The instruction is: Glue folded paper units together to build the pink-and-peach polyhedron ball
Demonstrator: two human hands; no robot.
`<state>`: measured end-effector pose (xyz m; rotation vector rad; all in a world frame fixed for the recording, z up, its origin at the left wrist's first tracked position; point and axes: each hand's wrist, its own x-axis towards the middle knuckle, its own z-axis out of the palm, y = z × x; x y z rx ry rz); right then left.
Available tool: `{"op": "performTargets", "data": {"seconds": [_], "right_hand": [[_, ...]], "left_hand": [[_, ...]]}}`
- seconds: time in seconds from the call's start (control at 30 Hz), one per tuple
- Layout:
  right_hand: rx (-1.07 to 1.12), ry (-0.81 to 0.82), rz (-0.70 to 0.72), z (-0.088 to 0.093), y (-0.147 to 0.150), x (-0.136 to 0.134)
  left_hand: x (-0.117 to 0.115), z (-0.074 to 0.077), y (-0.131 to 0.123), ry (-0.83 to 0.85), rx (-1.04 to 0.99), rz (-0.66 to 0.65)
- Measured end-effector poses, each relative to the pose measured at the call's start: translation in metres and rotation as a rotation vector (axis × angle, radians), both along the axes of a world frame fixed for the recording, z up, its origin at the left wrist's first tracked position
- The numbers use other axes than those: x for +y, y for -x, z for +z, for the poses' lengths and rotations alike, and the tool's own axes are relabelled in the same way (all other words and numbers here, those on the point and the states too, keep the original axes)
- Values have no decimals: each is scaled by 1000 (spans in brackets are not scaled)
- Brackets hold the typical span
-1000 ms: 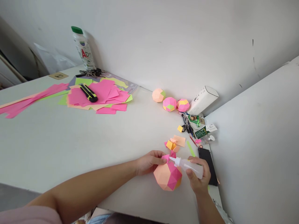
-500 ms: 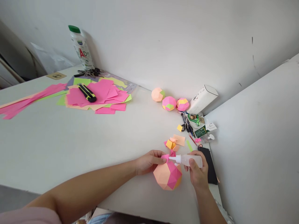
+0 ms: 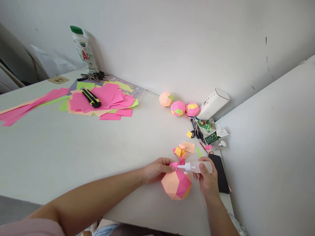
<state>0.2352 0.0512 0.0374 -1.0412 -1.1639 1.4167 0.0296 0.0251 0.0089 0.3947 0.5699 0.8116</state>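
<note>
My left hand [image 3: 158, 170] pinches a small pink paper piece [image 3: 174, 165] between thumb and fingers. In my right hand [image 3: 208, 178] is a clear glue bottle [image 3: 195, 167], lying sideways with its white nozzle pointing left and its tip at the pink piece. Just below both hands sits a faceted paper ball [image 3: 173, 185] in peach, pink and orange. Small folded paper pieces [image 3: 180, 151] in orange, peach and pink lie beyond my fingers.
Three smaller paper balls [image 3: 177, 108] and a white box [image 3: 213, 104] stand by the wall. Scissors [image 3: 196, 129] and a black pouch [image 3: 219, 173] lie at the right. A utility knife [image 3: 91, 97] rests on pink paper sheets [image 3: 109, 95]; behind stands a white bottle [image 3: 85, 52].
My right hand and the glue bottle have shifted very slightly left. The left hand keeps its pinch on the pink piece, and the paper ball stays in place.
</note>
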Motion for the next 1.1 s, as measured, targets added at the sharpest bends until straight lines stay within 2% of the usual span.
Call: {"op": "performTargets", "data": {"seconds": [0.17,0.33,0.47,0.63,0.8,1.0,1.1], "right_hand": [[25,53,13,1,3,0],[101,193,52,3,6,1],[218,311,-2,5,6,4],[322,310,-8,11,4,9],[128,134,50,10,7,10],[-385,-54,-135,-11,5,13],[-526,-105,-157,-17,1,17]], "left_hand": [[-1,2,0,-4,-2,-1],[-1,1,0,-28,-15,-13],[0,-1,0,-19,-19,-3],[-1,2,1,-36,-25,-12],[-2,5,2,-69,-55,-27],[-3,5,2,-101,-72,-38],[-3,4,2,-102,-71,-41]]}}
